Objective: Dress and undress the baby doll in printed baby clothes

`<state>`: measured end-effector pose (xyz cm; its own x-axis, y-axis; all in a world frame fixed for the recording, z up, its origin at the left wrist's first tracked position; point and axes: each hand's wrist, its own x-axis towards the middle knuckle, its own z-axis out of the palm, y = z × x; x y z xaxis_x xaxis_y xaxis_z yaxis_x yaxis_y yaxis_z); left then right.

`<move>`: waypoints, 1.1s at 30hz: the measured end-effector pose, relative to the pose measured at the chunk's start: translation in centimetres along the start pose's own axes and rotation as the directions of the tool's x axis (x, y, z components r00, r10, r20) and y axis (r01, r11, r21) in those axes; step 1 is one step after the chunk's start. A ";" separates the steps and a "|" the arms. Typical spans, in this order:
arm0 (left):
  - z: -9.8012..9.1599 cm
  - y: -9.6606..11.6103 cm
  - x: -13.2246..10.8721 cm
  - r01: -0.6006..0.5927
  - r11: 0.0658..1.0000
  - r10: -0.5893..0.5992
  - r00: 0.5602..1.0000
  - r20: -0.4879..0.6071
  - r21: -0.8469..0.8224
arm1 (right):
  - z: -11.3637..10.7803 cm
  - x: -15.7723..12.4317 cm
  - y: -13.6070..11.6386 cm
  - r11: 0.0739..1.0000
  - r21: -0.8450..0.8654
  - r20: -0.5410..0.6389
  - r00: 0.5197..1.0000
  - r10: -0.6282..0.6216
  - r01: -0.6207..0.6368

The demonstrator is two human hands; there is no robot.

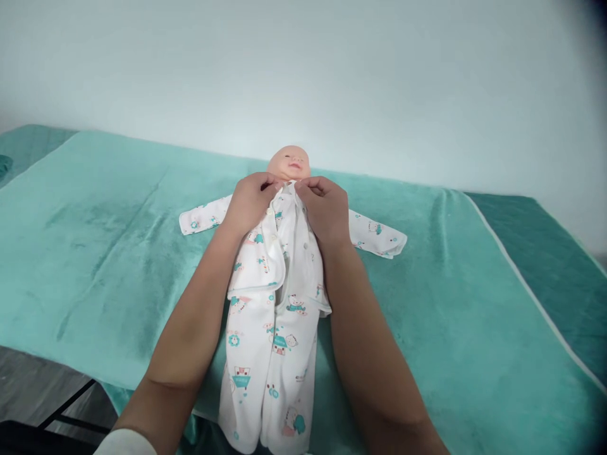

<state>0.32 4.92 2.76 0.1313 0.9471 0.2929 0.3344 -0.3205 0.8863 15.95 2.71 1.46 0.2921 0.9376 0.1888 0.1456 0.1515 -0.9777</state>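
Left hand (250, 201) and right hand (327, 207) pinch a soft printed jacket (256, 262). The smooth, round-headed doll (287, 162) lies on velvety cloth (474, 297).

White doll clothes (294, 325) with teal and pink cartoon prints, turquoise cloth (455, 303)

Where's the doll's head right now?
In the head-camera view, the doll's head is near the middle, just above the white top, beyond the left hand and right hand.
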 end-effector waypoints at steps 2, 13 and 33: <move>0.1 0.6 0.0 -0.016 0.998 0.012 0.997 -0.074 -0.059 | 0.1 -0.1 0.1 0.999 0.012 -0.007 0.999 -0.034 0.034; 1.4 1.3 0.0 0.143 0.944 -0.172 0.983 -0.071 -0.298 | 0.7 -0.4 0.7 0.987 0.141 0.028 0.996 -0.087 0.082; 1.2 0.2 0.0 0.151 0.920 -0.166 0.986 -0.011 -0.361 | 0.3 -0.5 0.7 0.921 -0.034 0.145 0.913 -0.380 0.389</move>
<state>1.49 4.82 2.50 0.0633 0.9873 0.1458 -0.0099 -0.1455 0.9893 15.58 2.45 0.67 0.0745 0.8441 0.5310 0.2795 0.4934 -0.8236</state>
